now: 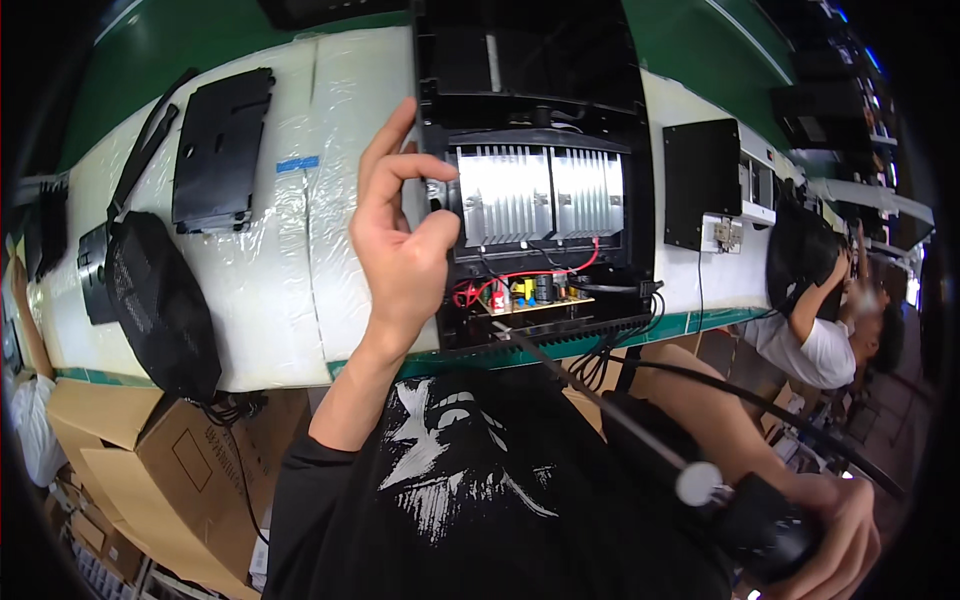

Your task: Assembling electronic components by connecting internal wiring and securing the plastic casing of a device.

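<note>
Nearest my head camera, my right hand (838,535) wraps a black-handled driver (765,525), fingers closed around the grip; its long shaft (600,400) slants inward, apparently so the tip reaches the front of an open black case (590,322). By the case's left edge, my left hand (398,250) shows fingers spread, forefinger raised and thumb apart, perhaps to steady the frame; whether they touch it, I cannot tell. The case lies on the bench (265,320) directly before me, interior up, presumably to expose its silver heat sinks (505,195), red wire (545,271) and circuit board (535,295). A black panel (222,150) lies left, seemingly set aside; a black box (700,180) sits right. Farther right is a co-worker (815,350) in white.
</note>
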Demonstrator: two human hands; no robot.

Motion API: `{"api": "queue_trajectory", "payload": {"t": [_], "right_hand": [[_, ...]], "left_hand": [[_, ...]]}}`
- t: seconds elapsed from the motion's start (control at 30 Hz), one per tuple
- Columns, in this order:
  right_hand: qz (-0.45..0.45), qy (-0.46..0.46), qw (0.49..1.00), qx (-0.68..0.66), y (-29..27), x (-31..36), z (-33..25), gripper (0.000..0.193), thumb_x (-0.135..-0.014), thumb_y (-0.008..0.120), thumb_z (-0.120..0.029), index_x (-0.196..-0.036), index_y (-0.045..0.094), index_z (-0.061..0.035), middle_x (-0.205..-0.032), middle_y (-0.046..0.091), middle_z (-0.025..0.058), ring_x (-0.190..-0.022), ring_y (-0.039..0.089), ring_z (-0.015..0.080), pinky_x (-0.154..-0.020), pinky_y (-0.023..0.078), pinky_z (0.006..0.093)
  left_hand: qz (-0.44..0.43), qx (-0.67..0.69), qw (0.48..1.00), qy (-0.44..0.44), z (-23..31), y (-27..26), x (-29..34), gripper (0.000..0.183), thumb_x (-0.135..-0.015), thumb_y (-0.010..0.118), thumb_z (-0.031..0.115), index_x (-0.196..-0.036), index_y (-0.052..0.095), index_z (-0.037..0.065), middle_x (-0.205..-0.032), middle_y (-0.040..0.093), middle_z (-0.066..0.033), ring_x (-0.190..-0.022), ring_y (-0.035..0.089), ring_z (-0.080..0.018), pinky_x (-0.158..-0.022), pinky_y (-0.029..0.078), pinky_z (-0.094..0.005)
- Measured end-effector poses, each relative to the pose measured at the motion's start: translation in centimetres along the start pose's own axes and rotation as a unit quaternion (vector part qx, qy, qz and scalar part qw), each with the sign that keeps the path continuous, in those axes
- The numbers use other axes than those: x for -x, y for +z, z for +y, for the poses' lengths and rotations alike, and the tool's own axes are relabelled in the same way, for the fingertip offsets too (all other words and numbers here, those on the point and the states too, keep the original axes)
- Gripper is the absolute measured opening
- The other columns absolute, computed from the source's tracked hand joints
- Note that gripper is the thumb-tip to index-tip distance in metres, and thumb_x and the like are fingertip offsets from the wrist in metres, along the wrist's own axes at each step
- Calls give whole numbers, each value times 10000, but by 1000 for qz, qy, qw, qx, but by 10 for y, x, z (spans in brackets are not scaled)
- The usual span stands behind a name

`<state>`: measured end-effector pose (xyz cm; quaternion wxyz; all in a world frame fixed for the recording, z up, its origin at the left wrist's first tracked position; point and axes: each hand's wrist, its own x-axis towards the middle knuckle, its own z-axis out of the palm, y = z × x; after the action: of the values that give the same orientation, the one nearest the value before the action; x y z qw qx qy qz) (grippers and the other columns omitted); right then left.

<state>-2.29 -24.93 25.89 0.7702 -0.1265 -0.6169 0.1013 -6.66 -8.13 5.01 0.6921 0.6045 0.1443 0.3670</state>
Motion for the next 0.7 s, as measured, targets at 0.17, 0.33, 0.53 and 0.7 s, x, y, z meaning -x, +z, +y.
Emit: {"api": "queue_trajectory", "payload": {"t": [0.17, 0.33, 0.53, 0.7], "right_hand": [[60, 80, 987, 126, 15, 33, 28, 371, -839, 510, -46, -1201, 439, -83, -669, 550, 75, -429, 524, 155, -377, 497, 270], [44, 63, 983, 165, 7, 61, 52, 506, -673, 649, 122, -1125, 429, 61, -661, 582, 104, -487, 588, 193, -492, 558, 227], [12, 148, 965, 217, 4, 73, 44, 486, -720, 641, 50, -1122, 373, 99, -641, 576, 135, -453, 577, 221, -444, 561, 283], [-82, 356, 921, 136, -7, 67, 18, 342, -841, 525, -156, -1090, 391, 36, -690, 586, 174, -483, 587, 271, -445, 548, 336]], "left_hand": [[5, 15, 1000, 8, -3, -3, 1, 268, -616, 454, -73, -828, 587, 24, -1385, 408, -192, -1291, 377, -293, -1044, 274, -364], [20, 12, 1000, 16, -4, -3, 2, 266, -611, 462, -91, -816, 591, 22, -1369, 432, -213, -1275, 409, -312, -1045, 282, -379], [24, 7, 999, 24, -8, -1, 2, 267, -605, 463, -94, -812, 594, 12, -1354, 444, -225, -1272, 418, -335, -1051, 287, -394], [27, 6, 999, 28, -7, -2, 2, 266, -604, 461, -92, -809, 595, 11, -1346, 451, -226, -1259, 432, -342, -1045, 301, -396]]}}
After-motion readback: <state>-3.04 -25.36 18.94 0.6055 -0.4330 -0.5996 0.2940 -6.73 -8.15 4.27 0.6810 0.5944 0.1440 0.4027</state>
